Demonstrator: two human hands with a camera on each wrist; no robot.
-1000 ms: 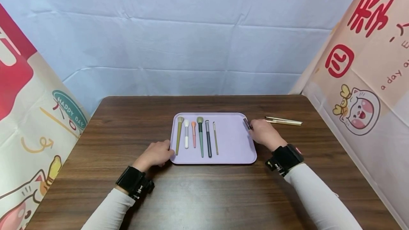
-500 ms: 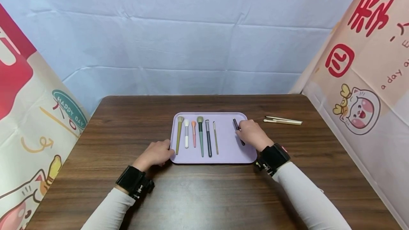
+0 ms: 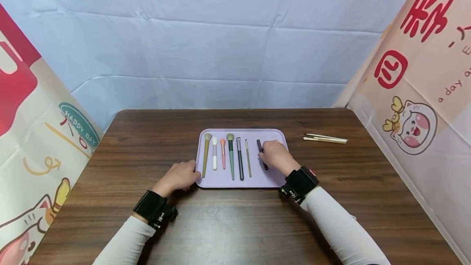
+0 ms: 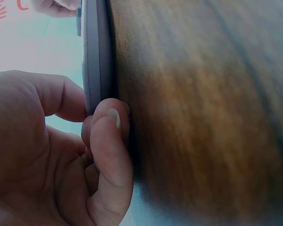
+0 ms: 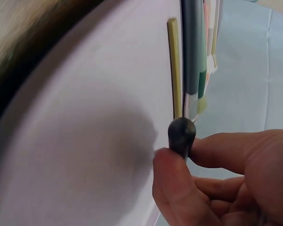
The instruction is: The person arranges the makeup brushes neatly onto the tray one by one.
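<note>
My right hand (image 3: 276, 156) pinches a dark makeup brush (image 3: 259, 147) over the right part of the lilac tray (image 3: 235, 184). In the right wrist view the rounded handle end of this makeup brush (image 5: 181, 132) sticks out between thumb and fingers; its bristles are hard to make out. My left hand (image 3: 178, 176) grips the tray's front left corner. Seen from the left wrist, the tray edge (image 4: 96, 61) sits between thumb and curled fingers. Several makeup brushes stand in a row on the tray, from an olive one (image 3: 206, 156) to a thin gold one (image 3: 248, 158).
A few thin pale-handled brushes (image 3: 325, 138) lie on the brown wooden table (image 3: 235, 224), right of the tray. A pale blue cloth (image 3: 209, 44) hangs behind the table, with printed cloths at both sides.
My right hand has moved left across the tray with the dark makeup brush, from the tray's right edge toward the thin gold brush. The left hand has stayed at the tray corner.
</note>
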